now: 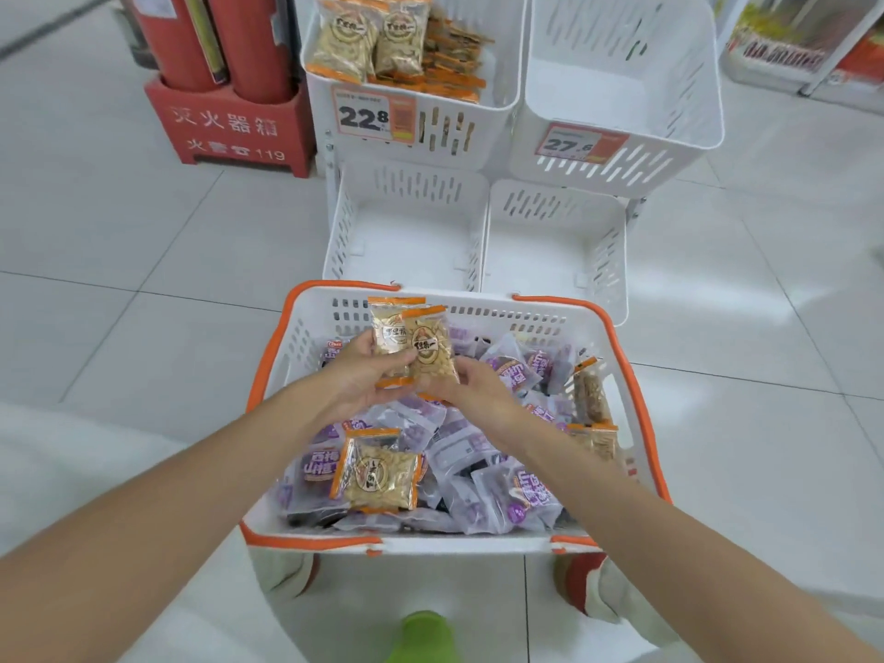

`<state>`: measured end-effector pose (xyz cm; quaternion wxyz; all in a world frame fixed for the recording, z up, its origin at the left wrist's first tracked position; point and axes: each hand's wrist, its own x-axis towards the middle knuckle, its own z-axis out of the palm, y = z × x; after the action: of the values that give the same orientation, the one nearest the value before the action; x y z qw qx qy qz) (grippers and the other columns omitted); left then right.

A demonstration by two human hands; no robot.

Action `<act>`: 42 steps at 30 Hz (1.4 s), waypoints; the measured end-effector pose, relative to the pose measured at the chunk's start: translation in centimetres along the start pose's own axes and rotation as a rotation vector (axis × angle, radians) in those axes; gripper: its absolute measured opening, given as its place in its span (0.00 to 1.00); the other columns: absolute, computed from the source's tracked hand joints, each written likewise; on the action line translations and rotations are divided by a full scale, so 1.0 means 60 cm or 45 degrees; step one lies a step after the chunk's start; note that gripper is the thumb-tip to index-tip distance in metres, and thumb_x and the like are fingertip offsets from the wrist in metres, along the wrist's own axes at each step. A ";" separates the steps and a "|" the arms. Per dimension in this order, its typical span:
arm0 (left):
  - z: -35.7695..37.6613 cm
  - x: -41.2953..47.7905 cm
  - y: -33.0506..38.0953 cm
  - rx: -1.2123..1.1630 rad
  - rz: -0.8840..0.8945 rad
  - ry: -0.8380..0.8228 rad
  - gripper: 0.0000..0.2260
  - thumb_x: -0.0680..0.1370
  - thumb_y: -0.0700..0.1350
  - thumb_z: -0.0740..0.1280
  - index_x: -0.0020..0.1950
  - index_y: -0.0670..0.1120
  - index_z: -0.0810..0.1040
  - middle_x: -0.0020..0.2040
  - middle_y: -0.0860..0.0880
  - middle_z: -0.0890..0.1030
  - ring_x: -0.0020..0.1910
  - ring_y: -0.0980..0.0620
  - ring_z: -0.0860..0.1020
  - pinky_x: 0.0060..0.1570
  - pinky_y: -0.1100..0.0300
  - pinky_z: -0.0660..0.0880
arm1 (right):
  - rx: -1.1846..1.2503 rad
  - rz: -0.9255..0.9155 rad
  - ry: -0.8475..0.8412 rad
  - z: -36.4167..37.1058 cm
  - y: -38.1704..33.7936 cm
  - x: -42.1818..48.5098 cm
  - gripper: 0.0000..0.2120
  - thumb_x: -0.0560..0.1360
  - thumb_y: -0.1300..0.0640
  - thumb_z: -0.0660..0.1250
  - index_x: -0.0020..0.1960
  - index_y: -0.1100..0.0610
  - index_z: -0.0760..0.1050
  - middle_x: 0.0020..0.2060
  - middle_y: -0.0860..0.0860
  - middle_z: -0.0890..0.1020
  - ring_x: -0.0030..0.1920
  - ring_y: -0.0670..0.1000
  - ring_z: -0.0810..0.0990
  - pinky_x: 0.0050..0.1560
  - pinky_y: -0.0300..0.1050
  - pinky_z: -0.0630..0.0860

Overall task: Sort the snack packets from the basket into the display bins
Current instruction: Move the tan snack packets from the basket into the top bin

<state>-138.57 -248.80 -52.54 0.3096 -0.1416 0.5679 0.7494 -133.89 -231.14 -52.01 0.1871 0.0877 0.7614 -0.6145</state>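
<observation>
The tiled floor (143, 241) looks smooth and glossy. Beyond the basket (268, 356) stand four white display bins (555, 241). The far-left bin (459, 131) already keeps orange-edged packets, and the other three seem empty. Inside the basket lie many purple packets (512, 495) and a few orange ones. Above the basket's middle, the left hand (359, 375) and the right hand (473, 390) hold two orange-edged packets (421, 346), each grip pinching their lower part. These packets look light, soft and slippery, probably with brittle content, so the flat sealed edge seems the safest place to hold.
</observation>
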 end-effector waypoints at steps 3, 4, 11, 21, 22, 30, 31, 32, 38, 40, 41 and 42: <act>-0.013 -0.014 0.007 0.132 -0.013 -0.042 0.28 0.70 0.42 0.76 0.68 0.48 0.70 0.59 0.46 0.83 0.54 0.48 0.83 0.45 0.50 0.82 | -0.073 -0.034 -0.083 0.020 -0.004 0.009 0.11 0.74 0.54 0.74 0.54 0.57 0.80 0.49 0.54 0.84 0.44 0.45 0.82 0.45 0.34 0.78; -0.017 -0.015 0.009 0.132 0.005 -0.023 0.28 0.71 0.41 0.76 0.68 0.48 0.70 0.58 0.45 0.83 0.53 0.47 0.84 0.44 0.51 0.82 | -0.111 -0.030 -0.082 0.025 -0.005 0.014 0.15 0.72 0.52 0.75 0.55 0.58 0.80 0.50 0.55 0.84 0.46 0.47 0.81 0.48 0.38 0.79; -0.074 -0.014 0.017 0.055 0.145 0.299 0.20 0.76 0.37 0.72 0.66 0.46 0.72 0.58 0.45 0.83 0.53 0.47 0.83 0.51 0.48 0.81 | -0.722 -0.003 -0.401 0.064 0.059 0.007 0.18 0.72 0.53 0.75 0.58 0.58 0.75 0.46 0.48 0.77 0.47 0.49 0.76 0.55 0.48 0.76; -0.083 -0.020 0.017 0.000 0.140 0.311 0.15 0.80 0.35 0.65 0.61 0.52 0.72 0.62 0.47 0.80 0.57 0.46 0.81 0.58 0.40 0.76 | -0.330 -0.001 -0.229 0.012 -0.024 0.039 0.09 0.78 0.54 0.68 0.49 0.61 0.79 0.38 0.53 0.80 0.39 0.49 0.78 0.46 0.41 0.74; -0.077 -0.019 0.021 -0.007 0.145 0.277 0.15 0.80 0.36 0.65 0.63 0.52 0.72 0.63 0.47 0.80 0.58 0.45 0.80 0.60 0.40 0.76 | -0.171 0.021 -0.201 0.004 -0.040 0.047 0.10 0.78 0.53 0.68 0.49 0.60 0.79 0.39 0.52 0.82 0.40 0.48 0.79 0.49 0.42 0.74; 0.018 -0.018 0.091 0.410 0.230 0.121 0.41 0.74 0.70 0.60 0.80 0.56 0.48 0.79 0.49 0.59 0.76 0.46 0.62 0.73 0.47 0.62 | 0.172 0.022 -0.077 0.032 -0.095 0.076 0.18 0.81 0.55 0.60 0.70 0.53 0.67 0.57 0.59 0.82 0.57 0.63 0.80 0.60 0.62 0.73; 0.024 -0.015 0.105 0.516 0.278 0.190 0.39 0.77 0.68 0.57 0.81 0.52 0.46 0.80 0.49 0.58 0.77 0.47 0.60 0.73 0.50 0.60 | 0.193 -0.008 -0.079 0.030 -0.111 0.080 0.17 0.81 0.56 0.60 0.70 0.54 0.67 0.57 0.59 0.82 0.56 0.63 0.81 0.61 0.64 0.72; 0.029 -0.012 0.123 0.565 0.314 0.229 0.36 0.80 0.66 0.54 0.81 0.50 0.48 0.79 0.49 0.58 0.78 0.47 0.58 0.70 0.54 0.60 | 0.209 -0.043 -0.072 0.026 -0.130 0.086 0.16 0.82 0.57 0.59 0.69 0.55 0.67 0.56 0.58 0.82 0.53 0.58 0.82 0.60 0.60 0.73; 0.055 0.022 0.259 0.669 0.503 0.167 0.25 0.83 0.61 0.44 0.77 0.54 0.59 0.78 0.51 0.59 0.74 0.54 0.60 0.66 0.57 0.59 | 0.281 -0.253 -0.093 -0.022 -0.270 0.143 0.20 0.77 0.64 0.64 0.68 0.58 0.68 0.57 0.60 0.80 0.49 0.53 0.81 0.48 0.45 0.76; 0.067 0.034 0.309 0.667 0.578 0.196 0.21 0.84 0.58 0.43 0.75 0.58 0.61 0.78 0.49 0.60 0.75 0.52 0.60 0.68 0.56 0.60 | 0.332 -0.277 -0.089 -0.030 -0.317 0.162 0.22 0.77 0.64 0.65 0.69 0.56 0.65 0.56 0.58 0.79 0.47 0.53 0.81 0.46 0.46 0.76; 0.069 0.042 0.331 0.672 0.596 0.224 0.22 0.84 0.58 0.43 0.77 0.57 0.59 0.79 0.49 0.58 0.77 0.51 0.57 0.71 0.53 0.58 | 0.344 -0.283 -0.068 -0.036 -0.337 0.173 0.25 0.76 0.63 0.67 0.70 0.54 0.64 0.57 0.57 0.79 0.48 0.53 0.81 0.47 0.47 0.76; 0.070 0.050 0.353 0.692 0.608 0.235 0.24 0.84 0.59 0.43 0.79 0.55 0.57 0.80 0.49 0.56 0.78 0.51 0.55 0.74 0.51 0.55 | 0.354 -0.289 -0.043 -0.040 -0.357 0.183 0.26 0.74 0.61 0.68 0.69 0.53 0.64 0.58 0.57 0.79 0.49 0.54 0.82 0.47 0.48 0.76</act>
<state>-153.49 -247.38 -36.74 0.0998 0.0152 0.7888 0.6063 -152.14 -234.76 -36.53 0.1154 0.0161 0.6708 -0.7325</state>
